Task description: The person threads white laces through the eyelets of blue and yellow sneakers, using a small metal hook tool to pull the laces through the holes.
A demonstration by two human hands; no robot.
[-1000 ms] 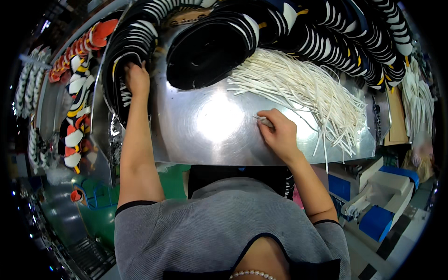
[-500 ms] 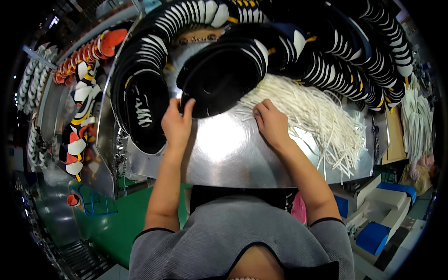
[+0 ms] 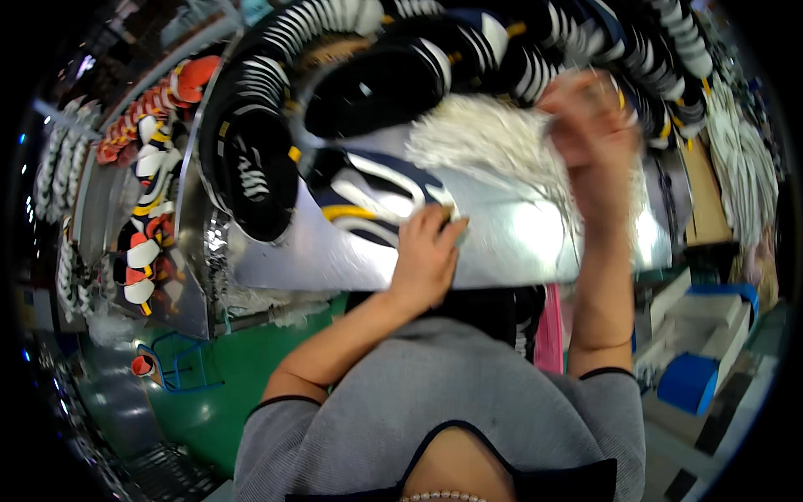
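A navy shoe upper point(image 3: 368, 194) with white and yellow curved panels lies on the shiny metal table point(image 3: 493, 230). My left hand point(image 3: 428, 255) is at the upper's near right end, its thumb and fingers closed on the edge. Above the right part of a pile of white shoelaces point(image 3: 489, 138), my right hand point(image 3: 595, 146) is raised and smeared by motion; whether it holds anything is unclear. Beyond the upper rests a nested stack of black shoe uppers point(image 3: 372, 92), and another stack with white lacing point(image 3: 251, 171) stands at its left.
More rows of nested black and white uppers point(image 3: 577, 33) crowd the table's back. Orange uppers point(image 3: 159, 109) hang together at the left. Long white strips point(image 3: 740, 159) hang at the right, beside a box with blue parts point(image 3: 690, 385). A blue stool point(image 3: 180, 364) stands on the green floor.
A navy upper now lies on the table where bare metal showed. My left hand has moved right and nearer to its edge. My right hand has swung up and right over the laces.
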